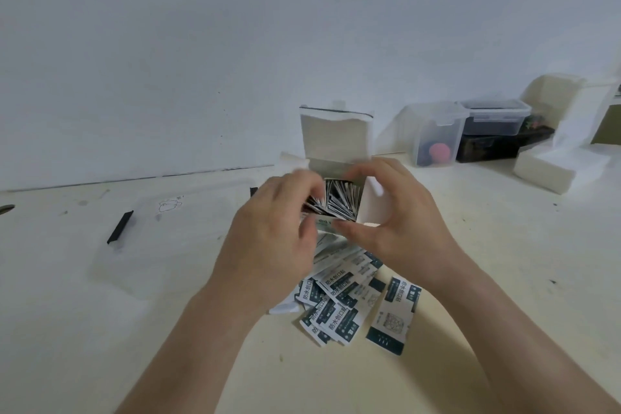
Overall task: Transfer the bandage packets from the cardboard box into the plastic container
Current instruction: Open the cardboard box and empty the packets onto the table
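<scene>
A white cardboard box [336,138] stands open in the middle of the table, lid flap upright, packed with dark-edged bandage packets [339,200]. My left hand [268,239] reaches into the box from the left, its blurred fingers curled around some of those packets. My right hand [400,228] grips the box from the right, thumb on the front wall and fingers over the far rim. A loose pile of packets [342,299] lies on the table just in front of the box. The clear plastic container [174,239], with black latches, lies to the left, apart from both hands.
At the back right stand a clear tub [437,138] with a red thing inside, a lidded box [494,118] on a black case, and white foam blocks [544,171]. The wall runs close behind the box.
</scene>
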`<state>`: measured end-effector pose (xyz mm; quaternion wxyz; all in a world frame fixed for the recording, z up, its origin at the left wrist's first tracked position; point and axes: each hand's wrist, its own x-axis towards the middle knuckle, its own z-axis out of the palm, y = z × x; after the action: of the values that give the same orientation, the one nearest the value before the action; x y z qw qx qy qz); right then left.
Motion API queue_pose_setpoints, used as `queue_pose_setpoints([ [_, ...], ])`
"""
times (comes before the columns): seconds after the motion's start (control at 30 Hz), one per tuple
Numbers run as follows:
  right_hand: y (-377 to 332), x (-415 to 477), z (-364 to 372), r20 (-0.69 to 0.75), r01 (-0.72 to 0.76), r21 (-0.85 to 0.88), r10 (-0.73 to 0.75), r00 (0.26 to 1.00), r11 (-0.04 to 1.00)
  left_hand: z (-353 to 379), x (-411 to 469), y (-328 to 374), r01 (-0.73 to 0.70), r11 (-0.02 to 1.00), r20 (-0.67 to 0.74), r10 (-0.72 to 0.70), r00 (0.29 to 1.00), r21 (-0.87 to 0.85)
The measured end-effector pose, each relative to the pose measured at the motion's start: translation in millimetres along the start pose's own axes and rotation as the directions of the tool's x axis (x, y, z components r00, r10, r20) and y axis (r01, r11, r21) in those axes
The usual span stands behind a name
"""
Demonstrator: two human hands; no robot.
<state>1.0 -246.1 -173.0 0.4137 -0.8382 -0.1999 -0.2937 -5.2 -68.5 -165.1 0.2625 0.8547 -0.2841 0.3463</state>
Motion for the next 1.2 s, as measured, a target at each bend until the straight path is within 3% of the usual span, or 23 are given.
queue_pose_setpoints([
  [0.1, 0.8, 0.2, -0.4, 0.046, 0.030, -0.011, -0.030, 0.998, 0.999, 3.9, -0.4, -6.0, -0.097, 0.993, 0.046, 0.094, 0.995, 0.063],
  [0.33, 0.9, -0.3, -5.4, 0.172, 0.088, -0.084, -0.072, 0.982, 0.993, 3.1, -0.2, -11.4, 0.014, 0.998, 0.142, -0.005, 0.990, -0.063],
  [0.43, 0.5, -0.8, -2.6, 0.129, 0.099, -0.081, -0.088, 0.988, 0.992, 4.4, 0.7, -6.7, -0.018, 1.000, 0.093, 0.017, 0.995, 0.009],
  [0.6, 6.9, 1.4, -4.7, -0.043, -0.112, -0.138, 0.107, 0.993, 0.984, -12.1, 3.0, 0.2, 0.173, 0.968, -0.028, -0.181, 0.983, -0.180],
  [0.77, 14.4, 3.0, -7.3, -0.122, -0.255, -0.093, 0.243, 0.962, 0.962, -14.4, 2.0, -0.1, 0.211, 0.978, 0.252, -0.204, 0.946, 0.002],
  [0.93, 24.0, -0.2, -4.3, -0.047, -0.027, -0.321, 0.012, 0.999, 0.947, 0.3, -4.3, 0.8, 0.119, 0.987, 0.457, -0.154, 0.876, 0.105],
  [1.0, 26.8, 0.0, -7.7, -0.042, -0.004, -0.391, -0.014, 0.999, 0.920, 3.1, -4.1, -1.5, 0.093, 0.987, 0.425, -0.140, 0.894, 0.131],
  [1.1, 22.6, 0.3, -9.9, -0.050, 0.037, -0.441, -0.065, 0.997, 0.897, 5.7, -4.0, -0.3, 0.061, 0.997, 0.210, -0.072, 0.975, 0.057],
  [1.2, 11.7, -0.1, -0.9, 0.007, 0.140, -0.406, -0.150, 0.989, 0.903, 10.9, -3.7, 8.0, 0.102, 0.995, 0.132, -0.100, 0.986, -0.006],
])
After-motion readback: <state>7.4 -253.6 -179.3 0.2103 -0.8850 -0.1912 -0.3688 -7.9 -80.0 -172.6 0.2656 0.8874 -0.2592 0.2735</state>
